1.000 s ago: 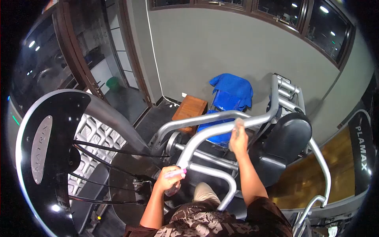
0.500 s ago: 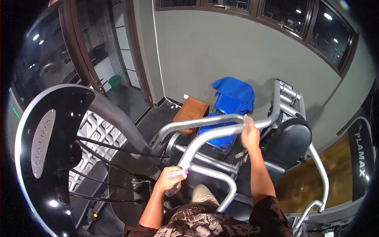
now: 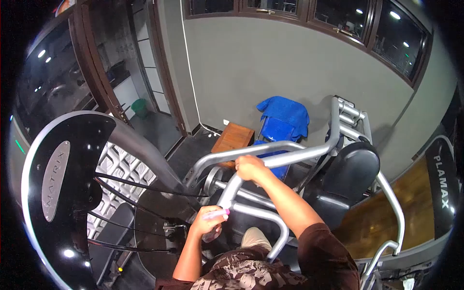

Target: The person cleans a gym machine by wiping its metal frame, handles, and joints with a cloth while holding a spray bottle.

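Note:
Low in the view, my left hand (image 3: 207,223) is closed around a spray bottle (image 3: 216,213) with a pink-tipped nozzle; most of the bottle is hidden by the fingers. It is beside the lower end of the silver tube frame (image 3: 309,152) of a gym machine. My right hand (image 3: 249,167) is on the bend of that same tube, fingers wrapped over it. Whether a cloth lies under the palm cannot be made out. The black padded seat back (image 3: 355,166) stands to the right of both hands.
Behind the frame are a blue chair with a blue cloth (image 3: 285,113) and a wooden box (image 3: 234,140). The black MATRIX housing (image 3: 63,179) and its cables (image 3: 145,183) are at the left. A PLAMAX panel (image 3: 441,181) stands at the right, a green bin (image 3: 139,107) beyond the doorway.
My right hand has moved left and down along the silver tube, from its middle to the bend. My left hand keeps the bottle in nearly the same place.

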Tool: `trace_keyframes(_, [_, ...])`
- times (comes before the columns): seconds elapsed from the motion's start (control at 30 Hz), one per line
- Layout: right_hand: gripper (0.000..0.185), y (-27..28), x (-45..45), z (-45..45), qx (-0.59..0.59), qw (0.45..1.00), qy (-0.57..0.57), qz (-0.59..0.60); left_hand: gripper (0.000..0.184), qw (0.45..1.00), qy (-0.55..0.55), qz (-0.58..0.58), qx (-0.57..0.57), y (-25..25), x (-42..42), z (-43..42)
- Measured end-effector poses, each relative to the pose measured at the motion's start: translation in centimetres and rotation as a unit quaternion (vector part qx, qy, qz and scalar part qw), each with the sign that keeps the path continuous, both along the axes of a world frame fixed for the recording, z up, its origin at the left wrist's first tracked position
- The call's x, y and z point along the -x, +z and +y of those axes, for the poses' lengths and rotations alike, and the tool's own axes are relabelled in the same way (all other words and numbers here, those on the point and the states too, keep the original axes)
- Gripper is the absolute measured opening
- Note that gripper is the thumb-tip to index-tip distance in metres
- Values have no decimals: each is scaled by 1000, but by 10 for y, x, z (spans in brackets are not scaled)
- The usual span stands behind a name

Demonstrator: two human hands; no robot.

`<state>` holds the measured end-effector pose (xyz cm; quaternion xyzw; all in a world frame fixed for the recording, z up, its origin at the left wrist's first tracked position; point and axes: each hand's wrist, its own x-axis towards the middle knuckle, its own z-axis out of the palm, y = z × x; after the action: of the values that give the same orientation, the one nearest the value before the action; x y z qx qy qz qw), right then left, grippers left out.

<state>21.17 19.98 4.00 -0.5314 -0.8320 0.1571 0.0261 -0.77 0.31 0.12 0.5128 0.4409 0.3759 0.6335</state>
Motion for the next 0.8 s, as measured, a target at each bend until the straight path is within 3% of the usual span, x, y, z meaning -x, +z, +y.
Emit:
trace_keyframes(0.1, [24, 9, -23, 1, 8, 995, 20, 98, 16, 1000, 2, 4, -7, 3, 0, 2])
trace_keyframes(0.13, [26, -16, -53, 27, -80, 991, 83, 71, 15, 1000, 4, 5, -8, 3, 0, 0])
trace_keyframes(0.17, [27, -39, -78, 59, -25, 1000, -10, 7, 15, 1000, 3, 0, -10, 2, 0, 0])
trace_keyframes(0.2, [30, -16, -103, 64, -17, 997, -72, -13, 15, 1000, 1, -5, -9, 2, 1, 0])
trace_keyframes(0.23, [29, 43, -108, 39, -27, 984, -166, -54, 14, 1000, -3, -9, -9, 1, 2, 0])
trace_keyframes(0.3, [34, 68, -135, 33, -53, 952, -285, -98, 15, 1000, -4, -21, -14, -2, 2, 0])
trace_keyframes(0.43, [37, 53, -140, 37, -16, 958, -260, -117, 15, 1000, -1, -21, -7, -4, 2, 1])
trace_keyframes(0.57, [31, 34, -63, 23, -20, 980, -186, -69, 15, 1000, -8, -20, 4, 1, 2, 0])
trace_keyframes(0.63, [25, 6, -23, 23, 10, 995, -82, -60, 14, 1000, -4, -20, -9, -5, 3, 1])
trace_keyframes(0.7, [23, 15, 12, -15, 12, 1000, -3, -19, 14, 1000, -2, -13, -12, -4, 2, 0])
trace_keyframes(0.8, [26, 26, 11, -45, -24, 997, -27, 63, 14, 1000, -10, -22, -15, -7, 3, 1])
